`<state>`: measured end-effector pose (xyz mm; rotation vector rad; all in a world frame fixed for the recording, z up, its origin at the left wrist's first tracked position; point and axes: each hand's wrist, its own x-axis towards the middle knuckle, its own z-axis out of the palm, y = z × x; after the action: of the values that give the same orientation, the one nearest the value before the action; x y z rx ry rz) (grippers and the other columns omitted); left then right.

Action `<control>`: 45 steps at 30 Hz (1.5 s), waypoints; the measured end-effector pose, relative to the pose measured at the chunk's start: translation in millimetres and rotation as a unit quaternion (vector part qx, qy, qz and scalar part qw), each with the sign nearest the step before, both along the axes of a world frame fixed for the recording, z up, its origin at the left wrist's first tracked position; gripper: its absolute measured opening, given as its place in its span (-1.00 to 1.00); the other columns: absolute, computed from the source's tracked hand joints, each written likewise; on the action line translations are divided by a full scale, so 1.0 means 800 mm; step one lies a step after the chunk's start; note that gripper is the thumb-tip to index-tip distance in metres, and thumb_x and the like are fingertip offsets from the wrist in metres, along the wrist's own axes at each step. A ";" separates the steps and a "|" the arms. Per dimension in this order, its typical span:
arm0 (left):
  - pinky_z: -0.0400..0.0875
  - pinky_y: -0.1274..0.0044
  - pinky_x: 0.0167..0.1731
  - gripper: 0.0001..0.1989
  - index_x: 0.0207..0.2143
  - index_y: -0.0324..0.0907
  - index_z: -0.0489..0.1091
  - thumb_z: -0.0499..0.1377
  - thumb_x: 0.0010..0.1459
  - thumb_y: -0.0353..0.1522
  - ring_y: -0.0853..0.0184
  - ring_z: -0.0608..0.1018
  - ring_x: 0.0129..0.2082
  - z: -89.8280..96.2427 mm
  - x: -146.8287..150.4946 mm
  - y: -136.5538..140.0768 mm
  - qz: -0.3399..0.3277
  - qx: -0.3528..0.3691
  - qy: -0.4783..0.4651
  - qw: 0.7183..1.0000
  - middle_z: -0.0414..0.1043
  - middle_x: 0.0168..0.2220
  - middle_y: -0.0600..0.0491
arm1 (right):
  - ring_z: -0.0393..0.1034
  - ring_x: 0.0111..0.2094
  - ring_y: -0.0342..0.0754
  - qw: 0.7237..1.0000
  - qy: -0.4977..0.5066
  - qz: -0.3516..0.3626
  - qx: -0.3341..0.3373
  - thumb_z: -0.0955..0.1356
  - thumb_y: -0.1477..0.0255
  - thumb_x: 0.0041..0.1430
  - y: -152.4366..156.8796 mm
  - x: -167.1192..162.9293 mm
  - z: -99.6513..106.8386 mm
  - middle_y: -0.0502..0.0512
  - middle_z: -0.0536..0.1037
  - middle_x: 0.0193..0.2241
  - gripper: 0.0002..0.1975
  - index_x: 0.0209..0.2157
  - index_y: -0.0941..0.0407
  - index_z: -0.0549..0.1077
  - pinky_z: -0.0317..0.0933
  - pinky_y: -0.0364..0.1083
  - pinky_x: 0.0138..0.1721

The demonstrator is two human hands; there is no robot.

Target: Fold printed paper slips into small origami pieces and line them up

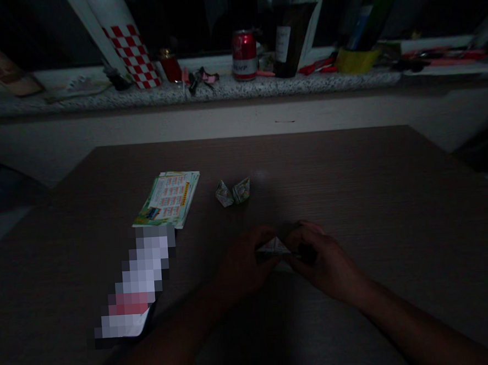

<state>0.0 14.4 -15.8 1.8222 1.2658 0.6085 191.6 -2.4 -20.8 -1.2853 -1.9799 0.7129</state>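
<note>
Between my two hands is a small folded piece of printed paper [275, 246], its top coming to a point. My left hand [245, 260] pinches its left side with thumb and fingers. On the other side, my right hand [323, 256] has its fingers closed at the paper's right edge. The dim light hides the paper's lower folds. Beyond my hands, two small folded paper pieces [233, 192] stand side by side on the wooden table [351, 181]. A stack of printed paper sheets [168, 201] lies to their left.
A lit phone [138, 282] with a pixelated screen lies left of my left arm. Along the granite windowsill [205, 91] stand a red can [244, 56], a red-and-white checkered container [135, 54], a dark pouch [293, 39] and a yellow roll of tape [357, 60].
</note>
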 end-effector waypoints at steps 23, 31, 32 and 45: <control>0.42 0.54 -0.28 -0.82 -0.34 -0.22 0.51 0.32 0.00 -0.31 0.27 0.59 -0.29 0.008 0.008 0.002 0.068 -0.146 -0.156 0.975 0.59 -0.34 0.05 | 0.38 -0.46 -0.14 0.973 0.186 -0.077 -0.116 0.38 0.59 -0.10 -0.010 -0.017 0.002 -0.08 0.46 -0.48 -0.58 -0.14 0.07 0.36 0.25 -0.19 -0.46; 0.41 0.55 -0.33 -0.82 -0.34 -0.22 0.52 0.32 0.00 -0.31 0.29 0.59 -0.34 0.009 0.008 0.002 0.055 -0.154 -0.155 0.974 0.60 -0.35 0.05 | 0.40 -0.45 -0.13 0.966 0.205 -0.074 -0.136 0.38 0.61 -0.12 -0.010 -0.018 0.000 -0.07 0.49 -0.44 -0.57 -0.14 0.06 0.36 0.25 -0.20 -0.47; 0.41 0.56 -0.33 -0.82 -0.33 -0.22 0.52 0.32 0.00 -0.32 0.29 0.59 -0.33 0.009 0.008 0.002 0.056 -0.156 -0.159 0.973 0.60 -0.34 0.05 | 0.39 -0.45 -0.13 0.966 0.206 -0.077 -0.135 0.38 0.61 -0.12 -0.010 -0.018 -0.001 -0.07 0.48 -0.44 -0.55 -0.13 0.05 0.36 0.24 -0.20 -0.48; 0.43 0.55 -0.36 -0.79 -0.31 -0.23 0.51 0.35 -0.04 -0.33 0.27 0.60 -0.34 0.010 0.004 0.006 0.051 -0.195 -0.203 0.958 0.59 -0.32 0.02 | 0.35 -0.54 -0.16 0.948 0.241 -0.063 -0.196 0.40 0.59 -0.15 -0.002 -0.005 0.005 -0.13 0.43 -0.56 -0.67 -0.29 0.07 0.33 0.20 -0.20 -0.53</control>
<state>3.3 19.5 -8.0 1.2379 1.1085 0.6902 187.7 -4.1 -16.8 -1.2885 -1.3909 1.2676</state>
